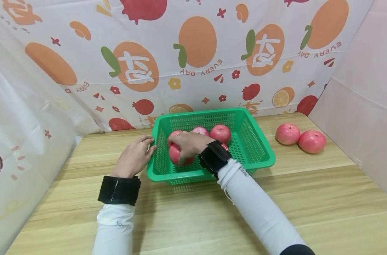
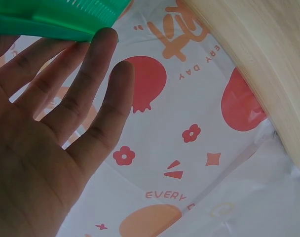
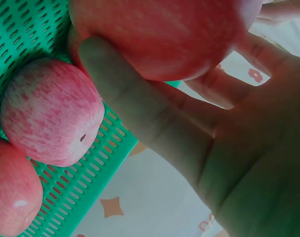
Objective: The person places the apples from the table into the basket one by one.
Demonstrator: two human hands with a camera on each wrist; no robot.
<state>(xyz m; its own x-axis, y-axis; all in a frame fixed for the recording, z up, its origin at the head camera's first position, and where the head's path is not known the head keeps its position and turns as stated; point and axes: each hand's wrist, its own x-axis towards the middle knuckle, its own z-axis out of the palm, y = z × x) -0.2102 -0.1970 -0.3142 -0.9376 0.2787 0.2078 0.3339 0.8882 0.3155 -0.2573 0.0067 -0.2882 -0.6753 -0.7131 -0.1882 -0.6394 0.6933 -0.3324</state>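
A green plastic basket (image 1: 260, 148) with slotted sides stands on the table. Inside it, my right hand (image 1: 193, 143) grips a red apple (image 3: 160, 37), thumb on one side and fingers around the other. Close by in the basket are a streaky pink apple (image 3: 51, 111), a red apple (image 1: 220, 134) and another one (image 1: 174, 134) partly hidden behind my right hand. At the basket's left rim is my left hand (image 1: 134, 156). Its fingers (image 2: 76, 96) are spread and nearly straight, with fingertips right at the green rim.
Two more apples, one farther back (image 1: 287, 134) and one nearer (image 1: 312, 141), sit side by side on the wooden table (image 1: 193, 219) right of the basket. Behind the basket hangs a white fruit-print cloth (image 1: 168, 28); pale sheets line both sides.
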